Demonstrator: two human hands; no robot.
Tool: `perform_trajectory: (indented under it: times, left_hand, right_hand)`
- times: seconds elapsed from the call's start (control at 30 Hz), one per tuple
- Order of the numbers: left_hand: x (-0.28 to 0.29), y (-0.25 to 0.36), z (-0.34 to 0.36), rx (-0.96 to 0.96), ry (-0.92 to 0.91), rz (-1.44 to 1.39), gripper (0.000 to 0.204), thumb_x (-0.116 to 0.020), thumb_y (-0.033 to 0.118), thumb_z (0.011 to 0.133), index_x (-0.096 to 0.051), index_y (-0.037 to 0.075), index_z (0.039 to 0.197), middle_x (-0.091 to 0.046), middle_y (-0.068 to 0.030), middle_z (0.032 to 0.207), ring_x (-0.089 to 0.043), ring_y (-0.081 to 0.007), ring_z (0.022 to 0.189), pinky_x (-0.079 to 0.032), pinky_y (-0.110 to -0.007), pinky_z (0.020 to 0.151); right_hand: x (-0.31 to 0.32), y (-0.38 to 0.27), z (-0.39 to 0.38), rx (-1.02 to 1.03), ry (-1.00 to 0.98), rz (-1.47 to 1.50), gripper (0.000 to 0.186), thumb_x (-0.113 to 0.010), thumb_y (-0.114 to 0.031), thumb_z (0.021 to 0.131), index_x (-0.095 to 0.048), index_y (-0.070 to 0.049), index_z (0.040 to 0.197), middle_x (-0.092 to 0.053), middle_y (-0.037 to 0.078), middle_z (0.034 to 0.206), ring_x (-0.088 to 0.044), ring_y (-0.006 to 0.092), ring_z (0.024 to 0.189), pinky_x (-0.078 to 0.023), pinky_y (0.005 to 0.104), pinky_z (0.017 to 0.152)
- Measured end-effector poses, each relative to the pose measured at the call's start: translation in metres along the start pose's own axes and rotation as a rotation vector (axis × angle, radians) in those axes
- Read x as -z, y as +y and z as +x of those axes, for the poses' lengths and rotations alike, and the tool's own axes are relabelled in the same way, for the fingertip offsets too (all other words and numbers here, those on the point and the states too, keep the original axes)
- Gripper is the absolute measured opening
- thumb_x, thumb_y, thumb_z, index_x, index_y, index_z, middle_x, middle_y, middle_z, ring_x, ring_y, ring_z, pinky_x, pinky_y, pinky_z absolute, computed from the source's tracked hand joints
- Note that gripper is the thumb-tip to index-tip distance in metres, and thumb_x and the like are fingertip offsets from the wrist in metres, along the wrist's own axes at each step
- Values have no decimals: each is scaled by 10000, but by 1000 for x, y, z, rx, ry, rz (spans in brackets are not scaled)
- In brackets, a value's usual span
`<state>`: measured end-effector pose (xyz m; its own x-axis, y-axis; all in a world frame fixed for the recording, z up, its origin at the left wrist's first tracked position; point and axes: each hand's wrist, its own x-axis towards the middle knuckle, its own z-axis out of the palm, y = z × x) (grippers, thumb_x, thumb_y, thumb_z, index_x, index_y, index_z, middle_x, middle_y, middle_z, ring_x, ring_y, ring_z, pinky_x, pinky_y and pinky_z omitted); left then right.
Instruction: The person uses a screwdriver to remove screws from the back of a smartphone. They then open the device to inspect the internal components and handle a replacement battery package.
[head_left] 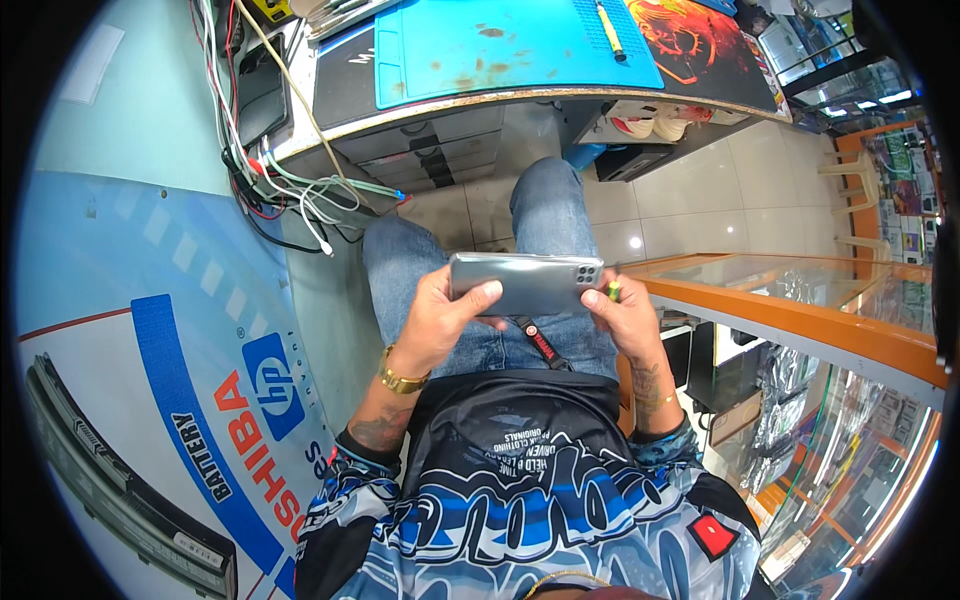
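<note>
A silver phone (525, 285) is held level above my lap, back face up, its camera block at the right end. My left hand (440, 320) grips its left end, thumb across the back. My right hand (625, 315) grips the right end with its thumb near the camera block; a small green-yellow object (615, 291) shows at those fingers, too small to name. A dark lanyard (542, 343) lies on my jeans below the phone.
Ahead is a workbench with a blue mat (500, 45), a yellow-handled tool (610, 35) and tangled cables (310, 200) hanging at the left. A printed wall panel (180, 380) stands left; glass display counters (800, 290) and plastic chairs (855, 185) are at the right.
</note>
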<state>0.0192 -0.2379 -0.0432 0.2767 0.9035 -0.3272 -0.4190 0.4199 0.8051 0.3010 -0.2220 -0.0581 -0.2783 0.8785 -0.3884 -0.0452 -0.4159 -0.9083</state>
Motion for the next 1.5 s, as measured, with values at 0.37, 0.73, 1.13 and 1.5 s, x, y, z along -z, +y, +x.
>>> perform_trajectory:
  times: [0.37, 0.73, 1.13, 1.5]
  left_hand:
    - [-5, -3, 11, 107, 5, 292, 362, -702, 196, 957, -642, 44, 1280, -709, -14, 1009, -611, -51, 751, -486, -208, 555]
    - [3, 1, 3, -179, -205, 613, 341, -754, 166, 918, -697, 17, 1219, -734, -72, 1012, -682, -142, 901, -529, -296, 814]
    - [0, 6, 7, -110, -230, 642, 320, -742, 171, 922, -701, 27, 1205, -747, -88, 1024, -703, -146, 895, -543, -294, 791]
    - [-6, -1, 23, -114, -263, 702, 382, -770, 133, 906, -674, 7, 1254, -753, -75, 1054, -679, -105, 927, -544, -279, 835]
  right_hand:
    - [20, -9, -14, 92, 195, -76, 585, -403, -457, 1104, -731, 18, 1009, -619, 42, 711, -581, 119, 633, -475, 246, 608]
    - [-44, -16, -8, 355, -89, 37, 143, -712, -10, 910, -719, 8, 1052, -724, 157, 1127, -686, 203, 1022, -544, 320, 906]
    - [-46, -13, -10, 461, -63, -152, 118, -679, -14, 928, -719, 4, 1037, -756, 142, 1071, -734, 160, 844, -572, 257, 624]
    - [-42, -1, -6, 563, 16, -219, 117, -672, 5, 932, -708, 20, 1042, -753, 161, 1068, -724, 238, 1003, -557, 338, 891]
